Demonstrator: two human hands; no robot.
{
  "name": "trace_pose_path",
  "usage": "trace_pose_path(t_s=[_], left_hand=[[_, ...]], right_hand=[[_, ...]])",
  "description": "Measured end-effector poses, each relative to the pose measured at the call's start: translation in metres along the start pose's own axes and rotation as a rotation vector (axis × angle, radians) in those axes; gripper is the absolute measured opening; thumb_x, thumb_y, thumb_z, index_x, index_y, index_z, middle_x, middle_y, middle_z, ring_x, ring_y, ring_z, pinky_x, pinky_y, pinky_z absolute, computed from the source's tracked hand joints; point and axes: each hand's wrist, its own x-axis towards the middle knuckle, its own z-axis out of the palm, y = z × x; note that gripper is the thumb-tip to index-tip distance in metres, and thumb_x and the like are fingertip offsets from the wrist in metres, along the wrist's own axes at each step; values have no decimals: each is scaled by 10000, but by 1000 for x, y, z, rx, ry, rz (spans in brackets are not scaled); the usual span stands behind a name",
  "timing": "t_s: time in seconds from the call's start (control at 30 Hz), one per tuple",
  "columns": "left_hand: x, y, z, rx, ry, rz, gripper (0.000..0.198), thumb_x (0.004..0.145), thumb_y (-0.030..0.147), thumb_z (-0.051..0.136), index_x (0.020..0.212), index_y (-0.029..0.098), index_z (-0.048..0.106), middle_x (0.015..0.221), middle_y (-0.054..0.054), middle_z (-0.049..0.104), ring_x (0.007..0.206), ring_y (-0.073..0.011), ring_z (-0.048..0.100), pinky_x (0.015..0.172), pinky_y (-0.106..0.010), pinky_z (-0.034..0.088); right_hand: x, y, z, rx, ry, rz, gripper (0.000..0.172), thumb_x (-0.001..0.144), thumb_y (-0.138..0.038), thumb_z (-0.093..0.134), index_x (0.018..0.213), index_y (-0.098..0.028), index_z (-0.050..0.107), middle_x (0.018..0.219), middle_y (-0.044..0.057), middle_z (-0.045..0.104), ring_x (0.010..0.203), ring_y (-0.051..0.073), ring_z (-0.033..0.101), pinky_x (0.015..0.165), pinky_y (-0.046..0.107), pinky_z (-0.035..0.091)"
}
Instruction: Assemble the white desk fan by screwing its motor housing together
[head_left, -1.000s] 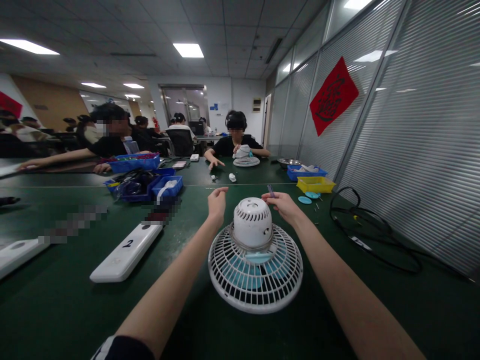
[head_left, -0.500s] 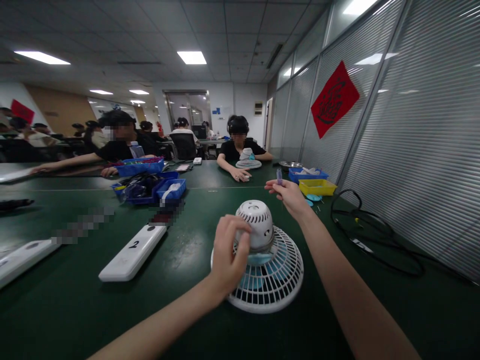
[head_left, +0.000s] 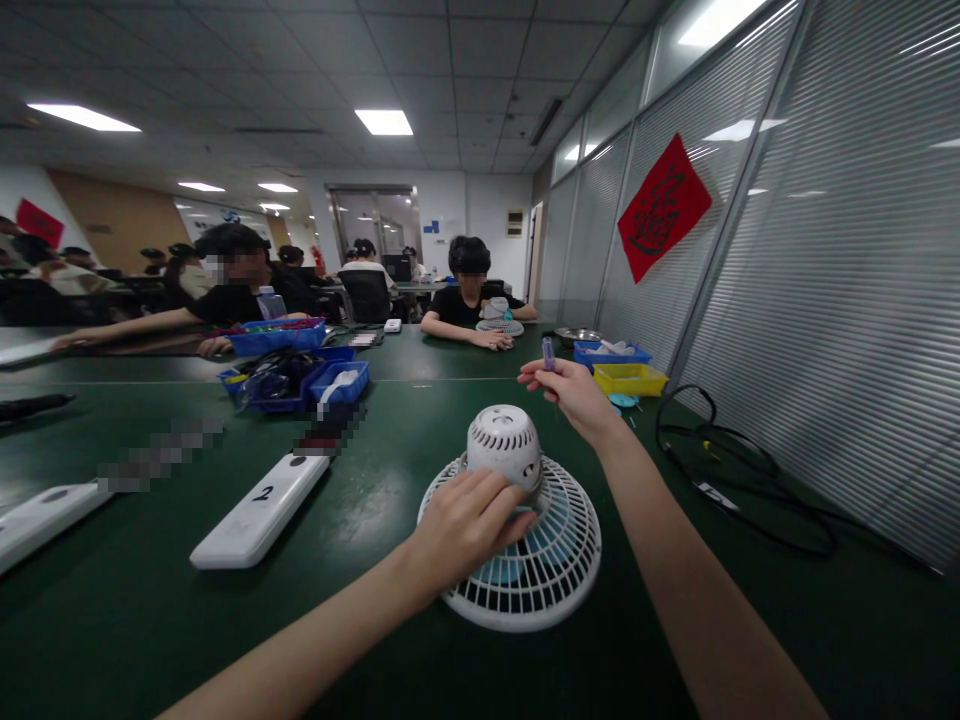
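Observation:
A white fan head lies face down on the green table, its round grille [head_left: 555, 590] at the bottom and its vented motor housing [head_left: 501, 432] on top. Light blue blades show through the bars. My left hand [head_left: 469, 525] rests against the near left side of the housing, fingers together and curled round its lower part; the fingertips are partly hidden. Beyond the fan and to its right, my right hand [head_left: 574, 395] is raised, pinching a small screwdriver [head_left: 549, 354] by its clear purple handle. Its thin shaft points down, clear of the fan.
Blue bins [head_left: 289, 385] with cables stand at the left, near a white power strip [head_left: 259, 512]. A yellow tray [head_left: 630, 380], a blue tray [head_left: 611, 354] and light blue discs lie at the right. A black cable [head_left: 750, 500] coils by the partition. A co-worker sits opposite with another fan.
My left hand has moved down and right, from the housing's upper left side to its lower near side. The right hand has shifted slightly left, still holding the screwdriver.

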Motion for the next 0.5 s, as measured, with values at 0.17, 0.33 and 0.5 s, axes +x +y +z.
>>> trace_pose_path(t_s=[0.17, 0.33, 0.5], left_hand=[[-2, -6, -1, -145, 29, -230, 261, 936, 290, 416, 721, 175, 511, 625, 2, 572, 533, -105, 514, 507, -224, 388], [10, -4, -4, -495, 234, -1038, 277, 934, 348, 365, 700, 213, 424, 604, 45, 458, 543, -111, 468, 512, -225, 361], [13, 6, 11, -618, 393, -1419, 322, 934, 435, 329, 703, 224, 405, 673, 36, 407, 640, -134, 457, 600, -254, 396]], right_hand=[[-3, -8, 1, 53, 5, -50, 117, 807, -200, 528, 848, -169, 633, 754, 41, 683, 629, 116, 573, 523, 236, 308], [-7, -19, 7, 120, 0, -97, 195, 888, -345, 498, 922, -184, 604, 764, 32, 675, 597, 104, 586, 531, 237, 335], [-6, -25, 18, 106, -28, -170, 325, 853, -494, 532, 883, -179, 605, 765, 42, 657, 534, 86, 523, 467, 233, 277]])
